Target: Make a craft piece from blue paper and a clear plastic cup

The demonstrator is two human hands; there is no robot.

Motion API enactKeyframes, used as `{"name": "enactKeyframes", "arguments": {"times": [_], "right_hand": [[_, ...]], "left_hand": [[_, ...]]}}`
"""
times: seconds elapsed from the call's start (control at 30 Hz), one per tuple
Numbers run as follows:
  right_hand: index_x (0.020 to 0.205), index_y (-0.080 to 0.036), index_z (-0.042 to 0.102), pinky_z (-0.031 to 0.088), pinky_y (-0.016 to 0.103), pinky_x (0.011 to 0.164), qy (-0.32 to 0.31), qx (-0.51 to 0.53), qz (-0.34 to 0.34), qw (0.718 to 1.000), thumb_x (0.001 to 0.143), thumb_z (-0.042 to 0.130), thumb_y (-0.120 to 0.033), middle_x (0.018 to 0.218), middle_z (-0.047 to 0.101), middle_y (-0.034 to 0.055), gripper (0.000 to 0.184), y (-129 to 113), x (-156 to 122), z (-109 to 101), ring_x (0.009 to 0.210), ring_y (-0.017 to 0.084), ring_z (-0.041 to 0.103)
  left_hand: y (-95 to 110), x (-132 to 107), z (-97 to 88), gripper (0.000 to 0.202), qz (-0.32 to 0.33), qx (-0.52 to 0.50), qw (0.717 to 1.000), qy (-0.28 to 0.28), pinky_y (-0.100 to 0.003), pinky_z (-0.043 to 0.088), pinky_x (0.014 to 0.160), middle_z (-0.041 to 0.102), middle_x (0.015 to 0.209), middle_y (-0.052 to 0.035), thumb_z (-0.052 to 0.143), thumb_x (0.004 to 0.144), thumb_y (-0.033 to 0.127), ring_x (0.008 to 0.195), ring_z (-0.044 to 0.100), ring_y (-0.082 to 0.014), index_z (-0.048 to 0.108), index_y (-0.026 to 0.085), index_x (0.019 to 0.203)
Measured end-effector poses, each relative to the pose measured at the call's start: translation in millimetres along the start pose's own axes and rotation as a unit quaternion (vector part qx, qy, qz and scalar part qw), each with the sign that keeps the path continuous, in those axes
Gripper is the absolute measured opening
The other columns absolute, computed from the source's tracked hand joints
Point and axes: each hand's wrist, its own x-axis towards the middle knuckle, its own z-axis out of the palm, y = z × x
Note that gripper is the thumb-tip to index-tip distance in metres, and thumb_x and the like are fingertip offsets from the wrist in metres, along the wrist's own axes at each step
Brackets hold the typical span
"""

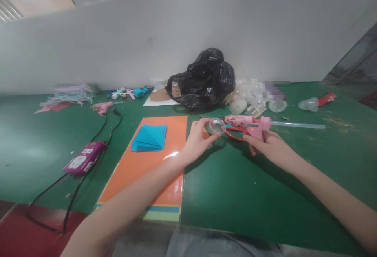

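Observation:
My left hand (198, 140) pinches a small clear plastic cup (217, 127) by its rim between thumb and fingers. Wrapped round the grip of a pink hot glue gun (239, 121), my right hand (272, 150) holds it level, with the nozzle pointing left close to the cup. A long translucent glue stick (300, 125) sticks out of the gun's back end. Red-handled scissors (235, 136) show just below the gun, partly hidden by it. Whether the nozzle touches the cup, I cannot tell.
Orange sheets (159, 174) bear blue folded paper (149, 137). A black plastic bag (206, 80) and several clear cups (250, 96) stand at the back. Left are a second pink glue gun (103, 107) and a purple power strip (85, 158) with black cords. One cup (308, 104) lies right.

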Motion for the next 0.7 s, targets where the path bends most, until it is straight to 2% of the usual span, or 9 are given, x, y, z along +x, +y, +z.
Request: {"name": "enactKeyframes", "arguments": {"times": [0.23,0.37,0.7], "right_hand": [[0.050,-0.027,0.057,0.050,0.035,0.063,0.016,0.000,-0.008,1.000,0.083,0.060,-0.067,0.048,0.059,0.0011,0.052,2.7,1.1,0.8,0.054,0.021,0.060],[0.051,-0.027,0.058,0.052,0.036,0.069,0.009,0.012,-0.011,1.000,0.085,0.059,-0.069,0.055,0.066,0.0035,0.055,6.1,2.0,1.4,0.059,0.022,0.063],[0.049,-0.026,0.057,0.052,0.035,0.070,0.000,0.002,-0.016,1.000,0.085,0.057,-0.075,0.056,0.067,0.0035,0.060,4.4,0.7,-0.6,0.059,0.021,0.062]], "left_hand": [[1.4,0.2,-0.5,0.038,0.000,0.000,1.000,-0.003,-0.041,0.049,0.102,0.069,0.129,-0.0093,0.081,0.089,0.028,0.118,0.060,-0.0255,0.064,0.023,0.122],[4.0,0.0,-0.6,0.038,0.002,-0.005,1.000,-0.004,-0.041,0.049,0.102,0.070,0.128,-0.0095,0.082,0.088,0.028,0.119,0.060,-0.0257,0.064,0.022,0.121],[5.6,0.3,-1.1,0.037,-0.003,-0.006,1.000,-0.007,-0.041,0.049,0.103,0.070,0.127,-0.0094,0.081,0.088,0.026,0.120,0.059,-0.0257,0.064,0.023,0.120]]}}
